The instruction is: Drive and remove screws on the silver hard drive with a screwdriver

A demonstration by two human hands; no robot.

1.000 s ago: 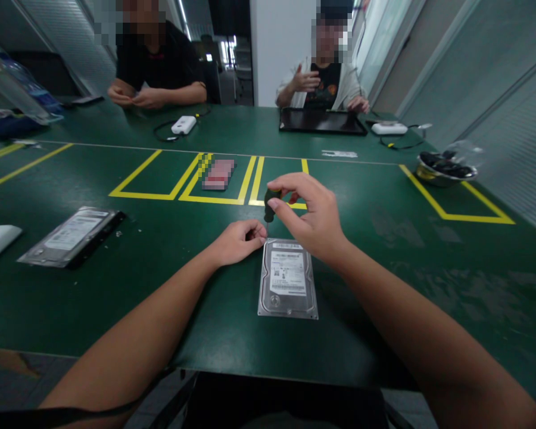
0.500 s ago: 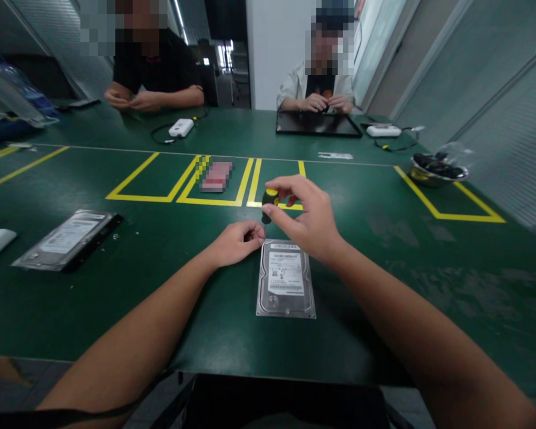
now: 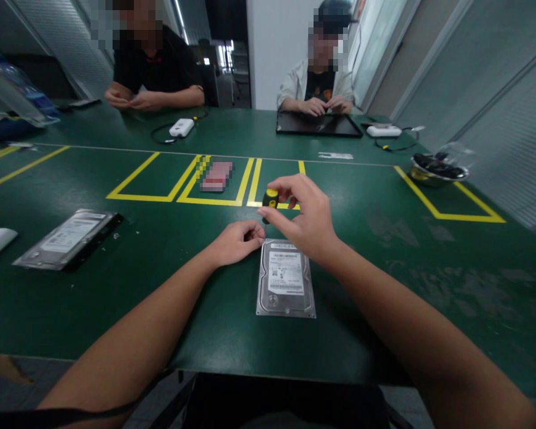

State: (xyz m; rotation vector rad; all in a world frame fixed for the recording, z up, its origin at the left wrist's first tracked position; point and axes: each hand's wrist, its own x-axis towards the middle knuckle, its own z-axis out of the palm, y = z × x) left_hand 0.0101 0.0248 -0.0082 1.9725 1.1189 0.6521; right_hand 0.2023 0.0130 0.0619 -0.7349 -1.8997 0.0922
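A silver hard drive (image 3: 286, 307) with a white label lies flat on the green table in front of me. My right hand (image 3: 310, 217) grips a short black and yellow screwdriver (image 3: 271, 198) between thumb and fingers. The screwdriver stands nearly upright, its shaft pointing down at the drive's far left corner. Beside that corner, my left hand (image 3: 239, 243) has its fingertips closed in a pinch close to the shaft. Whatever those fingers hold is hidden.
To the left lies another hard drive (image 3: 67, 238) with tiny bits near it. Yellow tape outlines cross the table, with a red packet (image 3: 217, 176) in one. A bowl of dark items (image 3: 438, 170) stands at right. Two people sit opposite, one behind a black panel (image 3: 319, 124).
My right thumb has shifted slightly left across the screwdriver handle, and the handle looks turned. My left hand and the hard drive stay in place.
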